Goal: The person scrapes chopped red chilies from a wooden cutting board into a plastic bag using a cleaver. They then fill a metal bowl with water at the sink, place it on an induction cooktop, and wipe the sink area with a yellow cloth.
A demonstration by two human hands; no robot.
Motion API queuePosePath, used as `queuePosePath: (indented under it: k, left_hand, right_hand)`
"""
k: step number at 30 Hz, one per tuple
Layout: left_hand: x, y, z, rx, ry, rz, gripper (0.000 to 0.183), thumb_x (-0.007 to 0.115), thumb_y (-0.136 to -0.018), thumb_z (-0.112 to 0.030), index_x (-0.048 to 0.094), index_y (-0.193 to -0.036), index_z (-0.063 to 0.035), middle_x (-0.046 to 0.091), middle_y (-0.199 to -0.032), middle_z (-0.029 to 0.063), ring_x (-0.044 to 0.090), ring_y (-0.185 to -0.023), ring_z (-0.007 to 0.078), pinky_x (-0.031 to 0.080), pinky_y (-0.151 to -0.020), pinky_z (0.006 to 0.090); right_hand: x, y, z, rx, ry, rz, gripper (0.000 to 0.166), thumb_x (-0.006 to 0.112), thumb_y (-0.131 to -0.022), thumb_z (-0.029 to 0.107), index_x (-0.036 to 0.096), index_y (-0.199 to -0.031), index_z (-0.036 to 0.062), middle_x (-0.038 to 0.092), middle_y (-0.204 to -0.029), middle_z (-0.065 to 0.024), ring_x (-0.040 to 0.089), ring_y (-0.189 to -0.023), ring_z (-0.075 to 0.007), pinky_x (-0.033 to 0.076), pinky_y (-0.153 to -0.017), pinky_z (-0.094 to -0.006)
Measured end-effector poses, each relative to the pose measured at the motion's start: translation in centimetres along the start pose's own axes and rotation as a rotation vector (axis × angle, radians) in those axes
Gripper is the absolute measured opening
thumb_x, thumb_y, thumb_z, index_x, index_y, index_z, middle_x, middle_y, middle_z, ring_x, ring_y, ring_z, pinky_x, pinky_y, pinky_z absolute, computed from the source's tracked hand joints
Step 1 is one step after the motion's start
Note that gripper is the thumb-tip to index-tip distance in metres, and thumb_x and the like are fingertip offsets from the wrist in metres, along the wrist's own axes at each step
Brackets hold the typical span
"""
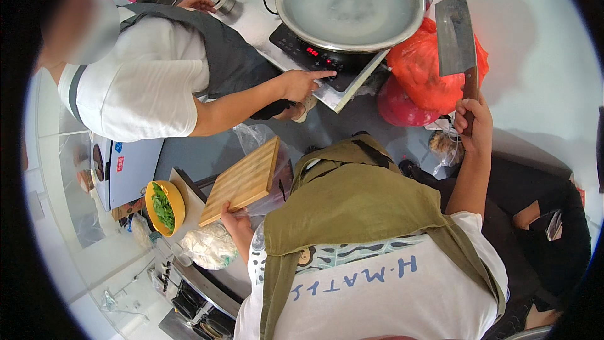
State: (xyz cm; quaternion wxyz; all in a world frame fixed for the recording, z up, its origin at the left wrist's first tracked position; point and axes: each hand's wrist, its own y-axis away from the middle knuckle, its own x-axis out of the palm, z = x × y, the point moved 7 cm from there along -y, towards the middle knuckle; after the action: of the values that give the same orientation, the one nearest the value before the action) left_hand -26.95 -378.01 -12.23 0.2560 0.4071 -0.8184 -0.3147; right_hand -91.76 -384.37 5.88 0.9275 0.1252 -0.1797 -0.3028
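Note:
My right hand (474, 120) grips the brown handle of a cleaver (456, 40), whose broad blade points away from me beside the white wall. On the other side, my left hand (236, 219) holds a wooden cutting board (243, 179) by its near edge, tilted in the air. Ahead stands a wide metal basin (351, 4) of cloudy liquid on a black induction cooker (302, 54) with a lit red display. A co-worker's hand (302, 84) reaches in from the left, index finger extended onto the cooker's control panel.
A red plastic bag (415, 66) sits over a pink container (401, 104) below the cleaver. At left are a yellow bowl of leafy greens (163, 210), a bagged pale food (210, 245) and a white chest appliance (130, 167). The co-worker (141, 66) stands close on the left.

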Motion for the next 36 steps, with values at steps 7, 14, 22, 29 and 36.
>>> queuePosePath:
  k: [7,14,22,29,36]
  left_hand:
    - [-1.0,-1.4,0.1,0.007,0.026,-0.021,0.024,0.054,-0.080,-0.011,0.052,-0.102,-0.0041,0.058,-0.097,0.0101,0.058,-0.083,0.0249,0.047,-0.060,0.0384]
    - [0.0,-0.7,0.1,0.019,0.078,-0.034,0.020,0.053,-0.079,-0.012,0.051,-0.098,-0.0049,0.058,-0.090,0.0084,0.056,-0.077,0.0237,0.046,-0.061,0.0367]
    - [-0.5,-1.2,0.1,0.025,0.113,0.042,0.026,0.053,-0.079,-0.010,0.051,-0.103,-0.0045,0.057,-0.098,0.0092,0.056,-0.085,0.0256,0.045,-0.062,0.0395]
    - [-1.8,-2.1,0.5,-0.005,0.133,-0.026,0.022,0.051,-0.081,-0.011,0.052,-0.102,-0.0055,0.058,-0.098,0.0085,0.057,-0.082,0.0251,0.044,-0.057,0.0368]
    - [-1.1,-1.7,0.8,-0.055,0.084,0.010,0.011,0.053,-0.082,-0.015,0.055,-0.089,-0.0072,0.062,-0.083,0.0073,0.058,-0.068,0.0218,0.043,-0.053,0.0338]
  right_hand:
    - [0.8,0.2,0.4,0.006,0.014,-0.005,0.030,0.050,-0.072,0.008,0.042,-0.101,0.0016,0.043,-0.062,-0.0028,0.036,-0.039,-0.0080,0.028,-0.033,-0.0213]
    - [1.5,0.0,0.5,-0.016,-0.007,0.003,0.029,0.050,-0.072,0.007,0.040,-0.099,0.0020,0.042,-0.060,-0.0027,0.037,-0.038,-0.0078,0.030,-0.033,-0.0209]
    - [2.3,0.1,0.4,-0.003,-0.010,0.023,0.024,0.050,-0.073,0.008,0.040,-0.094,0.0043,0.042,-0.061,-0.0026,0.037,-0.038,-0.0075,0.030,-0.033,-0.0209]
    - [2.6,-0.5,0.0,0.020,0.013,0.026,0.024,0.050,-0.073,0.008,0.040,-0.095,0.0054,0.042,-0.061,-0.0025,0.037,-0.038,-0.0078,0.029,-0.033,-0.0211]
    - [2.6,-0.2,0.5,-0.002,-0.001,-0.005,0.023,0.050,-0.073,0.007,0.041,-0.095,0.0050,0.043,-0.061,-0.0028,0.037,-0.039,-0.0081,0.028,-0.033,-0.0212]
